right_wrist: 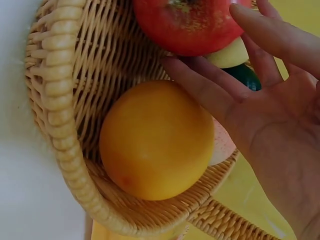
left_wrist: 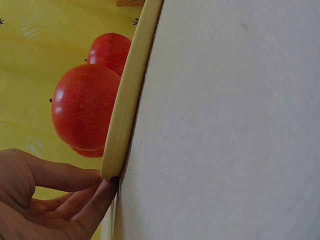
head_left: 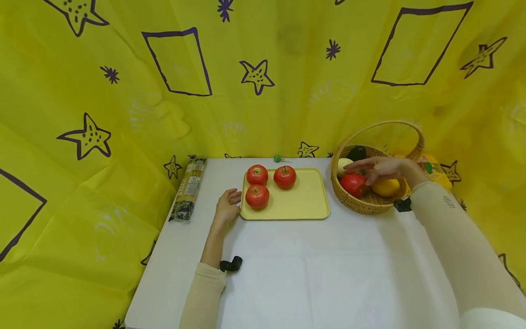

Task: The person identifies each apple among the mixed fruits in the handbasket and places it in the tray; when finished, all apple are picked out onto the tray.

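Note:
My left hand [head_left: 228, 206] is at the left end of the yellow tray [head_left: 300, 201]. In the left wrist view its thumb [left_wrist: 70, 176] lies on the tray's rim with a finger beneath, pinching the edge. Three red apples [head_left: 257, 197] sit on the tray's left and middle part. My right hand [head_left: 380, 168] reaches into the wicker basket [head_left: 365, 206], fingers spread over and beside a red apple [right_wrist: 190, 25]. The right wrist view shows these fingers mostly straight, their tips at the apple's side. A round yellow-orange fruit [right_wrist: 157, 140] lies beside it.
Also in the basket are a pale round item [head_left: 343, 165] and a dark green one [head_left: 356, 153]. The basket's handle [head_left: 382, 122] arches above. A long packet [head_left: 189, 189] lies at the table's left edge, a small green item [head_left: 277, 158] behind the tray. Yellow packaging [head_left: 437, 171] shows right of the basket.

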Demonstrator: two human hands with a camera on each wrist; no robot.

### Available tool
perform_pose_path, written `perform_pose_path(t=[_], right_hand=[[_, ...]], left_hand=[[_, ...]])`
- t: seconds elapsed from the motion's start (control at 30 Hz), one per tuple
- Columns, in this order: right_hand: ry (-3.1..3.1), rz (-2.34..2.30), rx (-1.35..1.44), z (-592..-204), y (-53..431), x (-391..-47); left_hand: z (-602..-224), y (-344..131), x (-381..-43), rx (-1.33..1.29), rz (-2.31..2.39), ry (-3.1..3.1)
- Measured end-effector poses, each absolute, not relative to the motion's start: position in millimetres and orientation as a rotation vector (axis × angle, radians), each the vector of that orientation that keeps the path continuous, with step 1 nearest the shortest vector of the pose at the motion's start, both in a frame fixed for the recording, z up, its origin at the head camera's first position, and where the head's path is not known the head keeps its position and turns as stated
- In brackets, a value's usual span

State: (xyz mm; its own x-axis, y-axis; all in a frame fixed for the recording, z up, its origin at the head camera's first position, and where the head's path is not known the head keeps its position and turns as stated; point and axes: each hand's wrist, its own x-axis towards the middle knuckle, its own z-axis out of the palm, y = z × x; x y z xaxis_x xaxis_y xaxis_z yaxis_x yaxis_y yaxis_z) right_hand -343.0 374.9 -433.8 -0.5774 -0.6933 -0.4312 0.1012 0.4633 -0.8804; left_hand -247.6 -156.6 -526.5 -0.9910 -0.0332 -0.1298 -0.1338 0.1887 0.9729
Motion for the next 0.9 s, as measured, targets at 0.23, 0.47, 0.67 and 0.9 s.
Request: perform_pose_path(t=[0.23,0.47,0.67,0.9], right_hand=[[2.038,-1.115,-0.516,-439.2,364.9,-341.5],[2.141,-1.039,-0.496,-440.0,363.8,-337.9],[2.033,-1.105,-0.505,-443.8,363.6,-337.2],[2.093,-1.067,-0.521,-444.8,371.2,-327.7]], left_hand=[[-529.1,-157.8,-247.4,-0.162,1.932,2.396],[-530.3,-158.4,-249.3,-0.162,1.928,2.395],[-531.4,-158.8,-249.4,-0.177,1.927,2.403],[-530.9,-157.9,-249.5,-0.174,1.93,2.4]])
